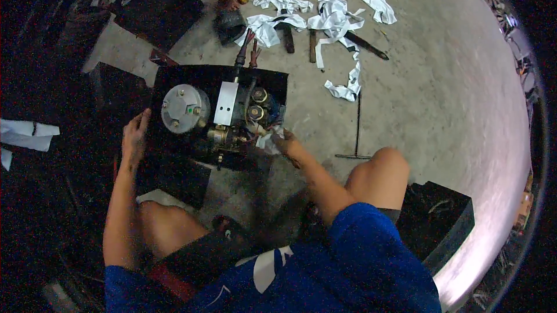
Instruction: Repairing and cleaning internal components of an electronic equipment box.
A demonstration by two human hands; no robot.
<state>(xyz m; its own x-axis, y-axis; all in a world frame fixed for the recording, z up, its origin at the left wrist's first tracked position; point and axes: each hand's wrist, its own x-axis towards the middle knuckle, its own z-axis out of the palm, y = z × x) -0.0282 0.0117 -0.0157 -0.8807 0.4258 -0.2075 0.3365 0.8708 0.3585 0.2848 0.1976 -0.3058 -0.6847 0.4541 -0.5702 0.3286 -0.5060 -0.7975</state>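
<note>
A black machine unit (pixel 272 78) stands on the floor in front of me. It carries a round grey metal motor-like cylinder (pixel 184 110), a silver rectangular block (pixel 226 104), two dark round fittings and brass-coloured parts (pixel 219 134). My right hand (pixel 288 147) is closed on a crumpled white rag (pixel 268 141), against the unit's near right corner beside the fittings. My left hand (pixel 135 136) lies along the unit's left edge, its fingers stretched out and holding nothing.
White cloth scraps (pixel 333 17) and several dark flat bars lie on the concrete floor at the back. A T-shaped metal rod (pixel 358 121) is on the right. Near my right knee sits a black box (pixel 438 220). Another person's foot (pixel 229 5) shows beyond the unit.
</note>
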